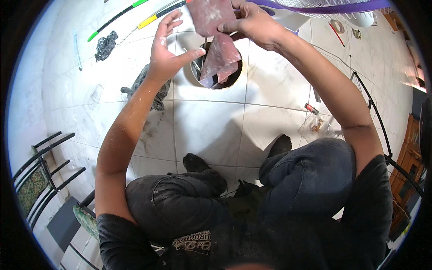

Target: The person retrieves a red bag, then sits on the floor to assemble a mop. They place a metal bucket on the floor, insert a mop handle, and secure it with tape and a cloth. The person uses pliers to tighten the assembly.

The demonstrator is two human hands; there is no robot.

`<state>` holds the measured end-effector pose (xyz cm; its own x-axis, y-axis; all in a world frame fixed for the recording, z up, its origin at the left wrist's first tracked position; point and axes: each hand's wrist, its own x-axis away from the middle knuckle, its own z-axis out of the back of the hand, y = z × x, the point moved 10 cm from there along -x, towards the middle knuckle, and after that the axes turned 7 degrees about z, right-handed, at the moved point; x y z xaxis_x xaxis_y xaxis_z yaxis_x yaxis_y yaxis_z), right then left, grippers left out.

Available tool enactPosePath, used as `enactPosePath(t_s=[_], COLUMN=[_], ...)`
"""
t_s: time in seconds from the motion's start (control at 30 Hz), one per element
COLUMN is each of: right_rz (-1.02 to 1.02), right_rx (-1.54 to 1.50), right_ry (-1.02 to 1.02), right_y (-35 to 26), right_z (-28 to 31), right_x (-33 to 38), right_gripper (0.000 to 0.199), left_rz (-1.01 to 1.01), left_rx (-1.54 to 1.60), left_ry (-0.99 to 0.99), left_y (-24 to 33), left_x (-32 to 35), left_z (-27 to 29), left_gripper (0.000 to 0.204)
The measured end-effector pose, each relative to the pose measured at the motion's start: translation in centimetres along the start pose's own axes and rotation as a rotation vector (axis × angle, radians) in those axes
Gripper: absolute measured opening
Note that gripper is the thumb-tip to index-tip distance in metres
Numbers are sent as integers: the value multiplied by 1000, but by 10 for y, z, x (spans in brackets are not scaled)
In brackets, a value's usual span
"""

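Right hand (255,26): dusty reddish sheet (209,17) pinched at its right edge by thumb and fingers | left hand (168,55): spread, nothing gripped | risk: sheet could be dropped toward the round opening (234,80) if the one-sided pinch slips | position: sheet held left of right hand, reddish film (221,58) seen across opening.

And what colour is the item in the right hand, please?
The item is dusky pink, shown in the head view.
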<state>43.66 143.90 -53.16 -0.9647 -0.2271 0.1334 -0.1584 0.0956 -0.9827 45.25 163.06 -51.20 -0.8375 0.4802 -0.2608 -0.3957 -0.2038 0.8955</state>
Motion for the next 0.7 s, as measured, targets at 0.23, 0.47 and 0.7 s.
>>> enactPosePath(t_s=[0.23, 0.47, 0.7], right_rz=[-100, -174, 101], right_rx=[-317, -493, 293], right_ry=[190, 100, -198], right_y=[-33, -34, -146], right_z=[-18, -44, -39], right_x=[6, -8, 78], right_gripper=[26, 13, 32], left_rz=[163, -36, 293], left_rx=[-64, -642, -515], left_ry=[-60, -162, -155], left_y=[26, -21, -51], left_x=[24, 49, 51], left_z=[-35, -56, -27], left_gripper=[112, 90, 72])
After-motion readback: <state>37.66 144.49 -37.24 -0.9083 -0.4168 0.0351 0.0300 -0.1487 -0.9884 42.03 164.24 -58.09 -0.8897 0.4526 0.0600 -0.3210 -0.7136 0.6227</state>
